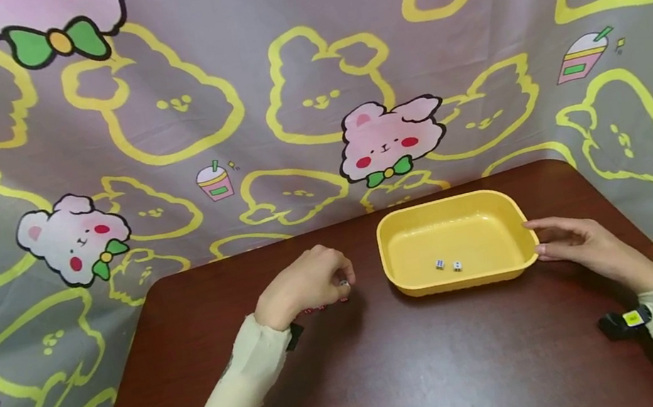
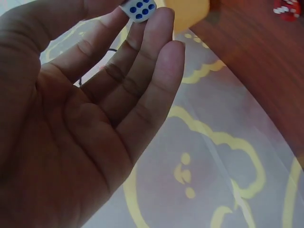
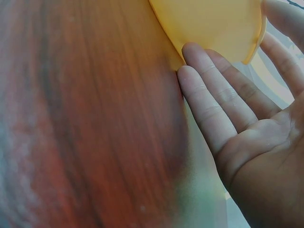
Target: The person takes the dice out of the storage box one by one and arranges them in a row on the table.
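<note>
My left hand (image 1: pixel 307 282) pinches a white die (image 2: pixel 140 8) with blue dots between its fingertips, above the table left of a yellow tray. Several red dice (image 1: pixel 321 307) lie on the table beneath and beside this hand, partly hidden by it; in the left wrist view red dice (image 2: pixel 288 8) show at the top right corner. The yellow tray (image 1: pixel 401 284) holds two white dice (image 1: pixel 449 266) on its floor near the front. At the tray's right end, my right hand (image 1: pixel 594 252) touches the outer wall with fairly straight fingers (image 3: pixel 202 95).
The dark reddish-brown wooden table (image 1: pixel 395 379) has rounded back corners. A patterned cloth (image 1: pixel 260 114) with cartoon animals hangs behind it and along both sides. A black wrist strap (image 1: pixel 625 323) is on the right wrist.
</note>
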Motion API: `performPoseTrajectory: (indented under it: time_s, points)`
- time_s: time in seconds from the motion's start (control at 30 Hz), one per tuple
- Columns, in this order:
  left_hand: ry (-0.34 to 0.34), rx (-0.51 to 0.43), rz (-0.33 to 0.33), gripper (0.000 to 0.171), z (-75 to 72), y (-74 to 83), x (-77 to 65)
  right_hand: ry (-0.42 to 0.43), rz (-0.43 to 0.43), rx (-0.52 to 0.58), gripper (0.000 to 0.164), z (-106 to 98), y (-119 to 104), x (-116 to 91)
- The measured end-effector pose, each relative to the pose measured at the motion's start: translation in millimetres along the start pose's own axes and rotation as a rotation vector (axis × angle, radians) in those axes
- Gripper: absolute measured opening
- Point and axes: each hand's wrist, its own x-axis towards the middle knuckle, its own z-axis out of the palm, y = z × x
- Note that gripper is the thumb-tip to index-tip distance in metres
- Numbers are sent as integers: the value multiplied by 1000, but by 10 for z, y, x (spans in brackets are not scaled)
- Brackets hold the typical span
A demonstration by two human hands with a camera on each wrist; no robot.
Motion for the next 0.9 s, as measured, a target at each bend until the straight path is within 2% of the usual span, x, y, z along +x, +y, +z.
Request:
performPoseTrajectory:
  time_s: [0.3, 0.9]
  points:
    - [40, 41, -11, 10, 66, -139, -171, 3, -14, -6, 50, -3, 7, -5]
    - [13, 6, -79, 10, 280, -343, -366, 3, -9, -13, 50, -4, 10, -4]
